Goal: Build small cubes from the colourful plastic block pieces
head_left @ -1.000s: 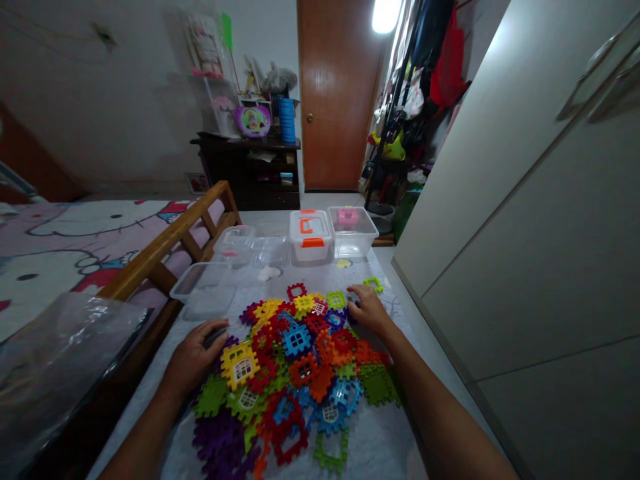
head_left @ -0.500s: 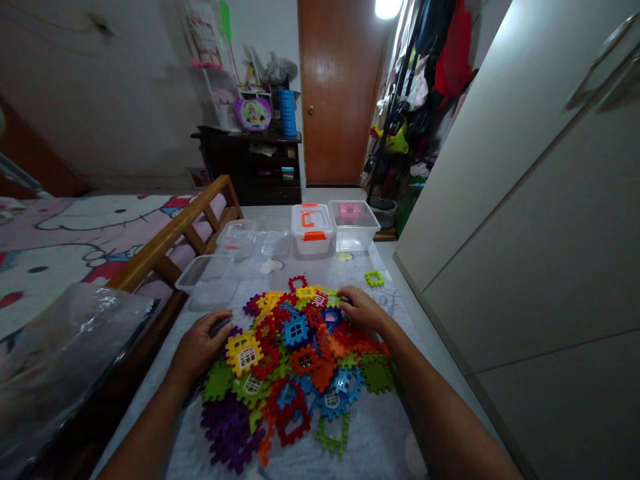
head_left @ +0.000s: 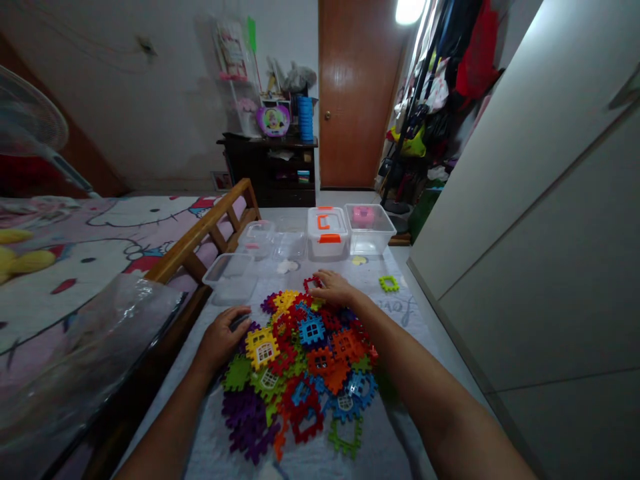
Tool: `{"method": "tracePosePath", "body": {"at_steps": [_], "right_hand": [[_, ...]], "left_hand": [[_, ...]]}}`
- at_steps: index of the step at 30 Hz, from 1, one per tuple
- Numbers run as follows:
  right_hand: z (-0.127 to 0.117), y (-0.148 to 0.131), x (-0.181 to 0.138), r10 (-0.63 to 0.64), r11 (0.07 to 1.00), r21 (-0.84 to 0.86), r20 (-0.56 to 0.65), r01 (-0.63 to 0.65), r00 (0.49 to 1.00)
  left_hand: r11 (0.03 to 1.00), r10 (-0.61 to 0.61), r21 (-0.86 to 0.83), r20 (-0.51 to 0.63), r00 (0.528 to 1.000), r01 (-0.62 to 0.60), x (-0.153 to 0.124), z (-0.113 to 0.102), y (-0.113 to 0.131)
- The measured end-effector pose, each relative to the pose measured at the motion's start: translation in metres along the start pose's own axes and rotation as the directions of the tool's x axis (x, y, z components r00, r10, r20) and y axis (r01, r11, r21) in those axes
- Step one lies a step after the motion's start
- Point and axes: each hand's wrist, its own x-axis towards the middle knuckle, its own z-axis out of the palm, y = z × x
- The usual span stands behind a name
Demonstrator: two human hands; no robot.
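A heap of interlocking plastic building tiles [head_left: 311, 330] in several colours lies on the cloth in front of me. My right hand [head_left: 336, 289] reaches over the heap's far edge, thumb and fingers apart around a red square frame tile [head_left: 312, 285]; it reaches the tile, but a firm grip does not show. At the heap's left side rests my left hand [head_left: 226, 337], its fingers loosely curved and parted from the thumb, holding nothing visible. Closest to it is a yellow window tile [head_left: 262, 347]. Purple tiles [head_left: 247, 423] lie at the near left, and a green frame tile [head_left: 346, 437] at the near edge.
A lone lime frame tile [head_left: 389, 284] lies to the right. Along the far side stand a lidded box with orange clips [head_left: 328, 233], a clear open bin [head_left: 371, 233] and clear plastic containers [head_left: 233, 277]. A wooden bed rail [head_left: 200, 230] borders the left, a pale cabinet [head_left: 500, 267] the right.
My right hand has moved left and away, from the heap's right side to the red frame tile. My left hand stays beside the heap. The view has turned slightly left, bringing in a fan.
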Motion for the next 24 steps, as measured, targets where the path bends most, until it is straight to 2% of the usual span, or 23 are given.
{"method": "tracePosePath", "body": {"at_steps": [3, 9, 19, 24], "right_hand": [[0.008, -0.005, 0.004, -0.017, 0.998, -0.052, 0.050, 0.020, 0.999], [0.013, -0.011, -0.012, -0.178, 0.978, -0.095, 0.096, 0.187, 0.979], [0.022, -0.012, -0.044, -0.227, 0.974, -0.015, 0.049, 0.228, 0.973], [0.009, -0.004, -0.060, -0.171, 0.977, 0.115, -0.067, 0.178, 0.983]], "left_hand": [[1.000, 0.001, -0.029, 0.017, 1.000, -0.001, -0.001, -0.002, 0.002], [0.998, 0.004, -0.065, 0.027, 1.000, -0.002, -0.001, -0.004, 0.003], [0.998, 0.007, -0.056, 0.008, 1.000, -0.007, 0.000, -0.003, 0.001], [0.998, -0.002, -0.060, 0.012, 1.000, 0.002, -0.001, -0.002, -0.002]]}}
